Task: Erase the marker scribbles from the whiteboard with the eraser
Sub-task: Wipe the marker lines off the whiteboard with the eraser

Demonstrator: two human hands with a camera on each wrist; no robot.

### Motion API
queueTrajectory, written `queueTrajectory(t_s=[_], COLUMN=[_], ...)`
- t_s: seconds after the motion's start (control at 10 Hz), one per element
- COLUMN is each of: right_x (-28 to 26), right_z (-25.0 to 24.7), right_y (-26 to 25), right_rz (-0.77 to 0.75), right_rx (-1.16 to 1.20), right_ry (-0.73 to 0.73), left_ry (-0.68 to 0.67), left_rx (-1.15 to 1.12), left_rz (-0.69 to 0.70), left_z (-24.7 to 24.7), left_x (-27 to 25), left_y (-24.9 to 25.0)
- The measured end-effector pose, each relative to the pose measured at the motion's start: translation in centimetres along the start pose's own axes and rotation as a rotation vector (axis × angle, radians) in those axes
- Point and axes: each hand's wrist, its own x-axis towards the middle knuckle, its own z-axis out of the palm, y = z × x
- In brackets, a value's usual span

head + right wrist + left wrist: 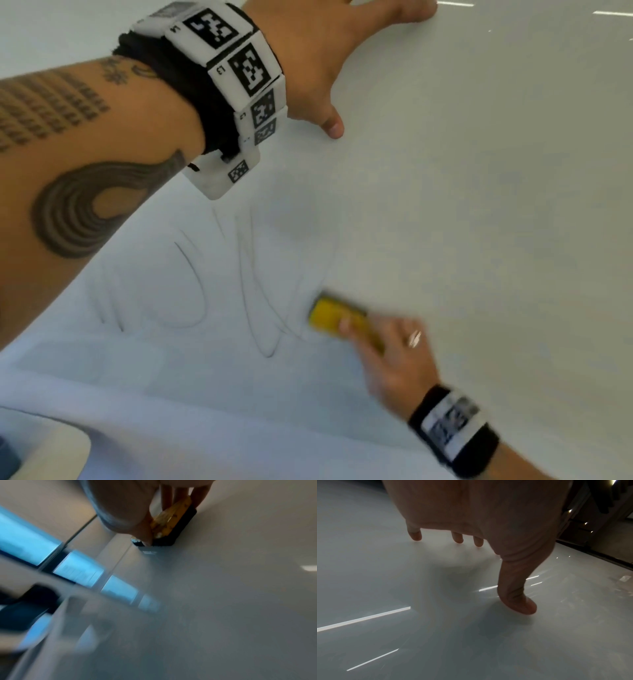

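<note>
A white whiteboard fills the head view. Thin grey marker scribbles loop across its lower left part. My right hand grips a yellow eraser with a black felt underside, pressed flat on the board at the right edge of the scribbles; it looks motion-blurred. My left hand is spread at the top of the board, thumb and fingertips touching the glossy surface, holding nothing.
The board's dark far edge shows in the left wrist view. Bright window reflections streak the board near its side in the right wrist view. A pale rounded object sits at the lower left corner of the head view.
</note>
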Motion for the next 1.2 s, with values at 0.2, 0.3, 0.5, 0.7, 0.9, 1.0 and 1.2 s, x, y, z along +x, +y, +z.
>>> queueTrajectory(t_s=[0.2,0.3,0.5,0.7,0.9,1.0,1.2], right_x=[-10.4,-5.5,9.7,5.6,-5.0,1.6,15.5], right_z=[4.0,1.7,-4.6,-0.2,3.8,1.3,-5.6], right_y=[-3.4,-1.1,4.2,-1.2,-5.8,-3.4,3.9], right_rz=[-0.28,-0.268,0.102,0.131,-0.18,-0.124,0.233], right_rx=[0.055,0.075,-0.042,-0.007,0.07,0.065,-0.017], right_ry=[-0.303,-0.208,0.226,0.196,-0.214,-0.066,0.318], left_ry=[0.083,-0.015,-0.316,0.057,0.146,0.153,0.104], left_rx=[0.037,-0.032,0.028,0.001,0.096,0.121,0.023], left_rz=[0.069,0.016,-0.235,0.063,0.126,0.133,0.185], left_z=[-0.9,-0.7,2.0,0.0,-0.3,0.0,0.0], left_x=[-0.6,-0.5,0.0,-0.2,-0.2,-0.1,0.1], left_y=[-0.2,-0.4,0.0,-0.8,-0.8,-0.8,-1.7])
